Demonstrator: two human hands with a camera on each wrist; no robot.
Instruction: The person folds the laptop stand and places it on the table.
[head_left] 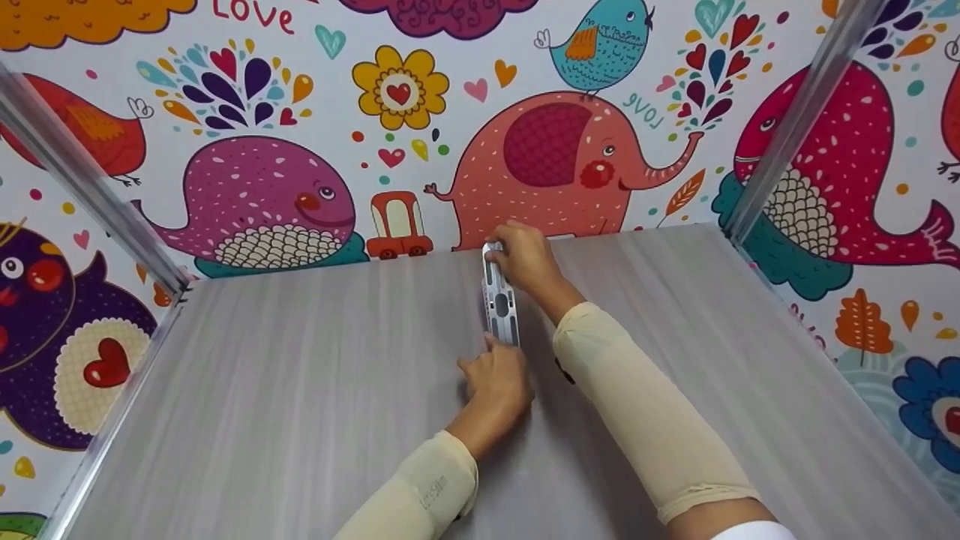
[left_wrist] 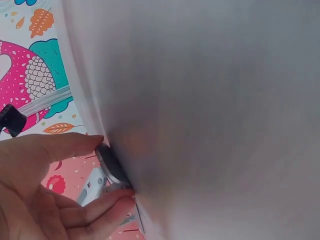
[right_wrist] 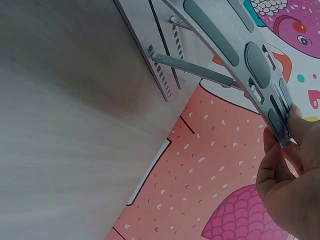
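A silver folding laptop stand (head_left: 502, 301) with grey pads rises from the table at the middle of the head view. My right hand (head_left: 529, 259) pinches the far end of its raised top plate. In the right wrist view, the plate (right_wrist: 257, 65) is propped by metal struts (right_wrist: 195, 71) on a notched base (right_wrist: 155, 45). At the stand's near end is my left hand (head_left: 499, 381). The left wrist view has its thumb and fingers (left_wrist: 100, 207) around the stand's dark end (left_wrist: 112, 164), low by the tabletop. Part of the base is hidden in the head view.
The grey wood-grain table (head_left: 300, 375) spreads out on both sides of the stand. Behind it stands a wall (head_left: 465, 45) printed with cartoon animals. Metal posts (head_left: 787, 127) rise at the back corners.
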